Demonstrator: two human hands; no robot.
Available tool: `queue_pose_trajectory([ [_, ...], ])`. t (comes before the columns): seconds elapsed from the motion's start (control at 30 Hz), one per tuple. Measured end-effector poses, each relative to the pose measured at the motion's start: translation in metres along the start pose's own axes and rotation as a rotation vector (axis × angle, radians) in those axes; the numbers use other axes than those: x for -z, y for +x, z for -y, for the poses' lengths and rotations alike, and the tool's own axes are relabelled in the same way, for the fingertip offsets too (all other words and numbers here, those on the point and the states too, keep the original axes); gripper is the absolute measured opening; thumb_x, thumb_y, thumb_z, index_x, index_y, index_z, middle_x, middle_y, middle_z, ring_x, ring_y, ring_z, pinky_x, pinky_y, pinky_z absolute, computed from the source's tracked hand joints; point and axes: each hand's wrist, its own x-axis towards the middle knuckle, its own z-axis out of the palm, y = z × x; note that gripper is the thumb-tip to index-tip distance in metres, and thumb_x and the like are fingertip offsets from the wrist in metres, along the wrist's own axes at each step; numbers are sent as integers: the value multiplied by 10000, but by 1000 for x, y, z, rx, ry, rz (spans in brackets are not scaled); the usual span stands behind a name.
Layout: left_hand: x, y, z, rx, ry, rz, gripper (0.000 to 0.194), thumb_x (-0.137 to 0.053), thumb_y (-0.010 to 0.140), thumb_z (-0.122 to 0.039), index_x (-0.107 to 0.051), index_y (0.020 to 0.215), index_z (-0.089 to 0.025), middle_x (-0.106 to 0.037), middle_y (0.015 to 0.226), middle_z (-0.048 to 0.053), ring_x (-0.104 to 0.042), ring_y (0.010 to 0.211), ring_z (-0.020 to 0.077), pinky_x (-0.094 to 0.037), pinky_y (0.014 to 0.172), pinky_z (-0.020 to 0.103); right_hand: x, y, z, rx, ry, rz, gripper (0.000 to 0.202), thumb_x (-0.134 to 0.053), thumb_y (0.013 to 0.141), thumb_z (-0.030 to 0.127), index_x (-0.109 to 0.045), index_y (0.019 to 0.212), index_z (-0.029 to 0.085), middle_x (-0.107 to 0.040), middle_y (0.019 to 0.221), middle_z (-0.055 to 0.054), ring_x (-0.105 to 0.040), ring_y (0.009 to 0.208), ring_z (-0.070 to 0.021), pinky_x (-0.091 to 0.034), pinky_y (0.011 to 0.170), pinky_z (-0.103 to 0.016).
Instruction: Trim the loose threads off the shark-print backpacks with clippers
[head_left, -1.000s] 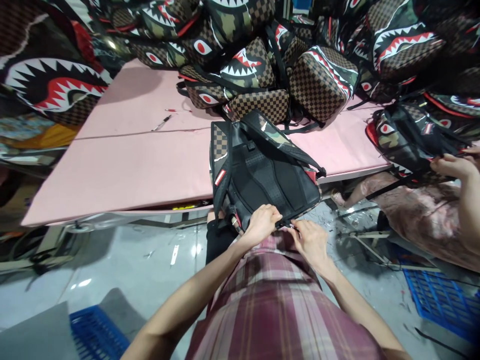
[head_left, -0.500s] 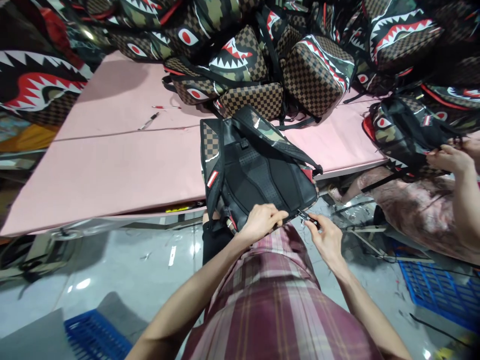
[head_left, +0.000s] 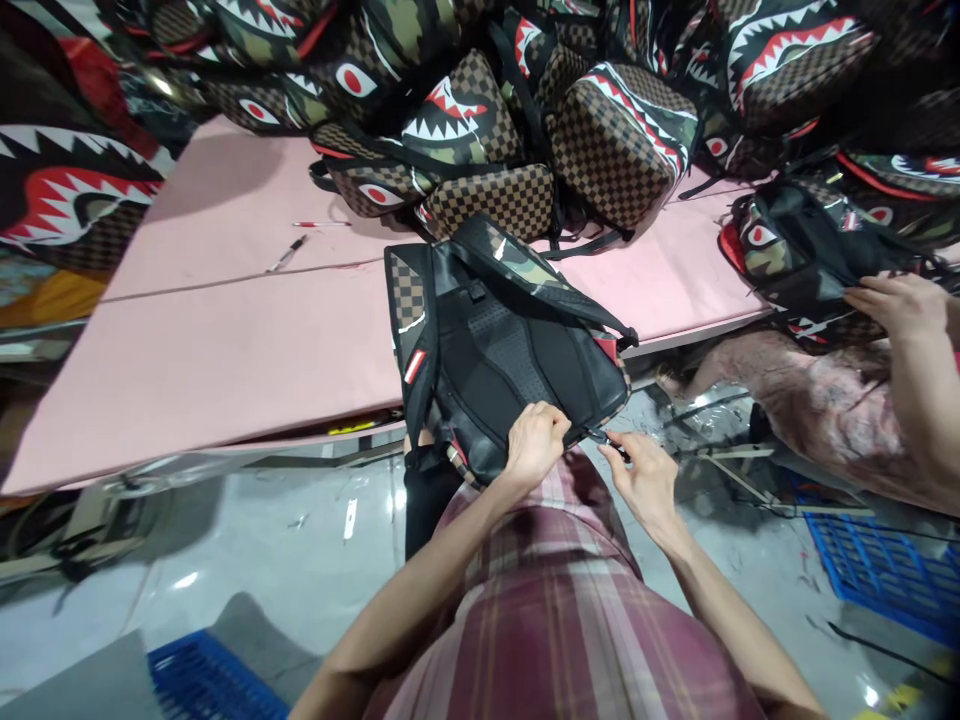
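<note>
A black backpack (head_left: 495,350) with checkered and camouflage trim rests back side up, partly on the pink table's edge and partly on the lap. My left hand (head_left: 536,440) grips its near edge with the fingers closed. Just to the right, my right hand (head_left: 641,470) is closed around small dark scissors (head_left: 600,436), whose tip touches the same edge of the backpack.
Many shark-face backpacks (head_left: 622,140) are piled along the back of the pink table (head_left: 247,340). Two pens (head_left: 286,254) lie at its left. At right, a person's hands (head_left: 900,300) hold another backpack (head_left: 802,240). Blue crates (head_left: 885,570) stand on the floor.
My left hand has shifted right along the backpack's near edge. The scissors in my right hand have moved slightly left and now show less beyond the fingers.
</note>
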Motion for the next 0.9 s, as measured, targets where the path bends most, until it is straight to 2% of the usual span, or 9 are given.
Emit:
queue_pose_trajectory([
  [0.17, 3, 2, 5, -2, -118, -39, 218, -443, 875, -183, -639, 782, -167, -631, 837, 24, -552, 818, 147, -414, 764, 266, 0, 2, 0, 32, -53, 10, 248, -472, 898, 357, -661, 906, 197, -680, 786, -27, -607, 757, -162, -387, 694, -261],
  [0.27, -1, -3, -1, -81, 4, -79, 188, -492, 873, -271, -655, 846, -183, -630, 901, 29, -524, 884, 163, -417, 775, 275, 2, 1, -3, 48, -69, -15, 242, -478, 897, 348, -660, 890, 188, -681, 790, -31, -603, 748, -161, -379, 683, -260],
  [0.33, -5, -6, -6, -95, 126, -87, 168, -542, 846, -314, -648, 868, -186, -619, 910, 33, -504, 884, 175, -422, 717, 277, 3, 0, -4, 57, -83, -17, 235, -481, 897, 335, -659, 879, 184, -680, 789, -31, -599, 741, -158, -373, 675, -259],
  [0.43, -9, -9, -13, -101, 252, -81, 163, -512, 864, -296, -623, 851, -178, -598, 897, 41, -491, 860, 178, -418, 656, 280, 2, -1, -5, 64, -106, -9, 235, -478, 898, 328, -660, 870, 181, -679, 786, -33, -592, 737, -155, -362, 668, -260],
  [0.53, -11, -8, -12, -173, 291, -60, 168, -446, 891, -225, -589, 830, -157, -575, 878, 58, -483, 854, 186, -420, 664, 293, 0, 0, -4, 69, -121, 1, 244, -471, 901, 335, -661, 881, 182, -679, 789, -34, -588, 737, -153, -352, 658, -262],
  [0.63, -12, -8, -5, -238, 240, -73, 133, -435, 879, -166, -555, 824, -150, -558, 854, 66, -477, 838, 192, -423, 683, 302, -2, 2, -1, 86, -136, 30, 260, -460, 905, 351, -660, 901, 184, -679, 792, -39, -585, 739, -157, -343, 654, -265],
  [0.73, -13, -7, 2, -247, 138, -120, 143, -422, 874, -149, -533, 784, -157, -557, 820, 63, -477, 804, 189, -419, 701, 306, -2, 4, 3, 104, -159, 71, 264, -459, 904, 358, -656, 934, 186, -679, 808, -39, -579, 748, -163, -337, 658, -270],
  [0.9, -13, -5, 12, -200, -196, -148, 169, -425, 857, -158, -493, 702, -174, -554, 762, 33, -504, 755, 157, -410, 725, 284, -1, 9, 15, 111, -243, 103, 251, -464, 903, 332, -658, 958, 182, -667, 784, -49, -563, 732, -169, -321, 646, -283],
])
